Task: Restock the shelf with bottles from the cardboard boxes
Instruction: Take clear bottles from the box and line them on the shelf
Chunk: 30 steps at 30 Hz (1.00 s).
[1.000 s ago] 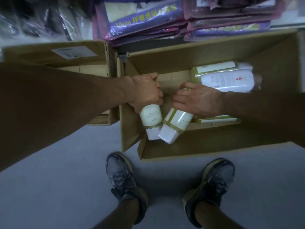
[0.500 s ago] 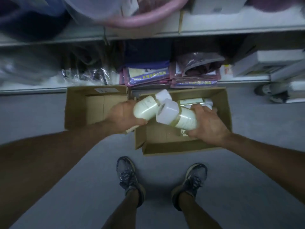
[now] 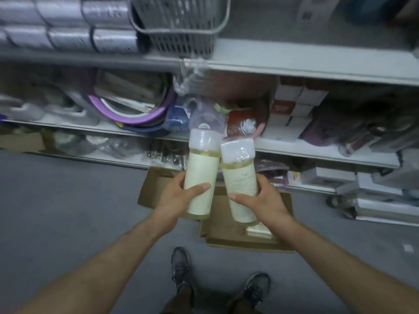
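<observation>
- Sneakers [image 3: 181, 267]: pair, on grey floor, nearest
- Left hand [image 3: 173, 197]: fingers curled round lower half of left bottle [image 3: 201, 171], thumb across its front; bottle upright, cap up
- Right hand [image 3: 266, 198]: same wrap on right bottle [image 3: 240, 177]; bottles just beside each other
- Cardboard box [image 3: 226, 232]: open on floor below the hands, pale stock inside
- Shelf [image 3: 306, 64]: beyond, crowded; neither bottle placed yet, task judged partway

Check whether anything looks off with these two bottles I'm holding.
Nothing stands out. The left hand holds the left bottle, the right hand the right bottle; both are capped, wrapped and lean slightly together. No spill shows. The shelf behind is too blurred to judge.
</observation>
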Motion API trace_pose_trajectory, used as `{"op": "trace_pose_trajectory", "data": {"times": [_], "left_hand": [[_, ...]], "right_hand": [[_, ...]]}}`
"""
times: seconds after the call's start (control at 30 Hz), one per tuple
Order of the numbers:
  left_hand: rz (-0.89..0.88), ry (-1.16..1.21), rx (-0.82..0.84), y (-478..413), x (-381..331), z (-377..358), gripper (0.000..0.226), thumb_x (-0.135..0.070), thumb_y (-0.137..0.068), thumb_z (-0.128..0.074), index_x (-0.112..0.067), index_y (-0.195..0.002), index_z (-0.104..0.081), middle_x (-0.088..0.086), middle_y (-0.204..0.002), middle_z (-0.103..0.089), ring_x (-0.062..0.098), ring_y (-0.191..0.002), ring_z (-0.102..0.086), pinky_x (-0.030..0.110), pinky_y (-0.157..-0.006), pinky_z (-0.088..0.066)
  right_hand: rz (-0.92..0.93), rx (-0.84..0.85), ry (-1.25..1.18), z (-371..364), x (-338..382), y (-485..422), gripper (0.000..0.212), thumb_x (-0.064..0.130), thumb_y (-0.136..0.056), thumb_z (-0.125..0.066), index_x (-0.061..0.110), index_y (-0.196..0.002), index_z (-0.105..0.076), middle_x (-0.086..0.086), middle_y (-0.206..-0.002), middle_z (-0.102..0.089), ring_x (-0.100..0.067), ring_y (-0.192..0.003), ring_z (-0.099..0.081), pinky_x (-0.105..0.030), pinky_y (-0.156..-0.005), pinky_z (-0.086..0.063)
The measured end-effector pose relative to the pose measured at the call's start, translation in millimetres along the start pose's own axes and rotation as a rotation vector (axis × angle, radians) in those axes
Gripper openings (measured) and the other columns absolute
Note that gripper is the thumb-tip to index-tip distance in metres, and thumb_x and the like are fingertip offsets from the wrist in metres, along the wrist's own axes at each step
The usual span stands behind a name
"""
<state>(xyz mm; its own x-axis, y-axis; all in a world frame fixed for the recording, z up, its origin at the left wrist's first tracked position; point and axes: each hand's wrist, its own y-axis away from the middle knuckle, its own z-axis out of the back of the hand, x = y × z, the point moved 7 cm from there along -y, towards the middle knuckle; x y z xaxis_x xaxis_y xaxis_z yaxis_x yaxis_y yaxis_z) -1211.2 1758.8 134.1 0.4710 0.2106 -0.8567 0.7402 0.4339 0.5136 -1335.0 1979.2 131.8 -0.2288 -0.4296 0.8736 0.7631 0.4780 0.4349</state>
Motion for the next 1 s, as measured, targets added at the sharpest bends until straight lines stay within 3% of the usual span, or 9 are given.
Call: {"op": "trace_pose_trajectory", "data": {"times": [0.07, 0.17, 0.27, 0.37, 0.5, 0.57, 0.7, 0.83, 1.0], "left_hand": [[-0.066, 0.027, -0.023, 21.0, -41.7, 15.3, 0.077, -0.048, -0.065, -0.096, -0.027, -0.133, -0.067, -0.003, -0.120, -0.079, 0.020, -0.109, -0.078, 0.046, -0.087, -0.065], [-0.160, 0.072, -0.078, 52.3, -100.1, 42.6, 0.081, -0.047, -0.062, -0.097, -0.022, -0.132, -0.066, 0.000, -0.120, -0.080, 0.023, -0.109, -0.077, 0.044, -0.087, -0.064], [-0.237, 0.122, -0.102, 80.9, -149.9, 71.9, 0.082, -0.040, -0.062, -0.098, -0.019, -0.134, -0.065, 0.003, -0.123, -0.079, 0.025, -0.113, -0.076, 0.045, -0.090, -0.063], [-0.304, 0.166, -0.110, 104.3, -191.3, 103.2, 0.086, -0.035, -0.062, -0.098, -0.018, -0.138, -0.061, 0.003, -0.125, -0.078, 0.023, -0.114, -0.076, 0.038, -0.088, -0.064], [-0.387, 0.186, -0.135, 125.8, -240.7, 153.8, 0.085, -0.034, -0.061, -0.098, -0.019, -0.136, -0.062, 0.001, -0.125, -0.078, 0.021, -0.114, -0.076, 0.034, -0.085, -0.064], [-0.412, 0.172, -0.146, 133.5, -261.4, 183.4, 0.084, -0.035, -0.062, -0.098, -0.020, -0.136, -0.062, 0.001, -0.124, -0.078, 0.022, -0.115, -0.075, 0.041, -0.091, -0.064], [-0.479, 0.178, -0.154, 138.4, -306.7, 243.3, 0.083, -0.035, -0.063, -0.099, -0.020, -0.137, -0.062, 0.003, -0.126, -0.078, 0.024, -0.116, -0.075, 0.053, -0.099, -0.061], [-0.544, 0.187, -0.159, 144.9, -346.2, 296.3, 0.079, -0.035, -0.064, -0.099, -0.019, -0.134, -0.066, 0.005, -0.126, -0.078, 0.027, -0.117, -0.075, 0.055, -0.101, -0.060], [-0.590, 0.179, -0.136, 145.5, -395.6, 349.6, 0.073, -0.034, -0.070, -0.097, -0.018, -0.134, -0.066, 0.007, -0.127, -0.077, 0.030, -0.117, -0.075, 0.059, -0.101, -0.059]], "right_hand": [[0.054, 0.026, -0.032, -4.4, 51.7, 13.6, 0.078, 0.036, -0.070, -0.099, 0.029, -0.137, -0.059, 0.018, -0.112, -0.077, 0.001, -0.098, -0.074, -0.021, -0.073, -0.062], [0.135, 0.086, -0.057, -13.8, 124.2, 32.8, 0.070, 0.030, -0.075, -0.097, 0.027, -0.135, -0.063, 0.014, -0.117, -0.079, -0.005, -0.103, -0.076, -0.032, -0.085, -0.065], [0.227, 0.130, -0.054, -28.5, 192.5, 49.8, 0.066, 0.028, -0.077, -0.096, 0.025, -0.134, -0.064, 0.016, -0.115, -0.079, -0.004, -0.102, -0.076, -0.023, -0.080, -0.064], [0.302, 0.152, -0.079, -48.7, 252.2, 62.1, 0.066, 0.028, -0.075, -0.097, 0.028, -0.132, -0.064, 0.020, -0.113, -0.079, -0.004, -0.102, -0.076, -0.018, -0.075, -0.061], [0.376, 0.155, -0.117, -86.0, 326.0, 70.2, 0.071, 0.032, -0.073, -0.098, 0.026, -0.135, -0.063, 0.014, -0.118, -0.079, -0.008, -0.107, -0.076, -0.030, -0.085, -0.064], [0.405, 0.161, -0.131, -109.5, 359.7, 74.7, 0.070, 0.030, -0.075, -0.097, 0.023, -0.137, -0.063, 0.009, -0.121, -0.079, -0.010, -0.109, -0.076, -0.036, -0.090, -0.063], [0.461, 0.145, -0.184, -153.9, 419.6, 83.0, 0.059, 0.022, -0.078, -0.094, 0.022, -0.130, -0.066, 0.012, -0.116, -0.080, -0.007, -0.104, -0.077, -0.023, -0.080, -0.063], [0.488, 0.154, -0.213, -197.3, 468.1, 88.5, 0.047, 0.015, -0.083, -0.089, 0.024, -0.124, -0.068, 0.012, -0.111, -0.081, -0.007, -0.101, -0.078, -0.023, -0.079, -0.063], [0.541, 0.130, -0.238, -234.4, 525.5, 82.3, 0.052, 0.014, -0.080, -0.092, 0.020, -0.125, -0.067, 0.010, -0.111, -0.081, -0.011, -0.101, -0.078, -0.026, -0.079, -0.064]]}}
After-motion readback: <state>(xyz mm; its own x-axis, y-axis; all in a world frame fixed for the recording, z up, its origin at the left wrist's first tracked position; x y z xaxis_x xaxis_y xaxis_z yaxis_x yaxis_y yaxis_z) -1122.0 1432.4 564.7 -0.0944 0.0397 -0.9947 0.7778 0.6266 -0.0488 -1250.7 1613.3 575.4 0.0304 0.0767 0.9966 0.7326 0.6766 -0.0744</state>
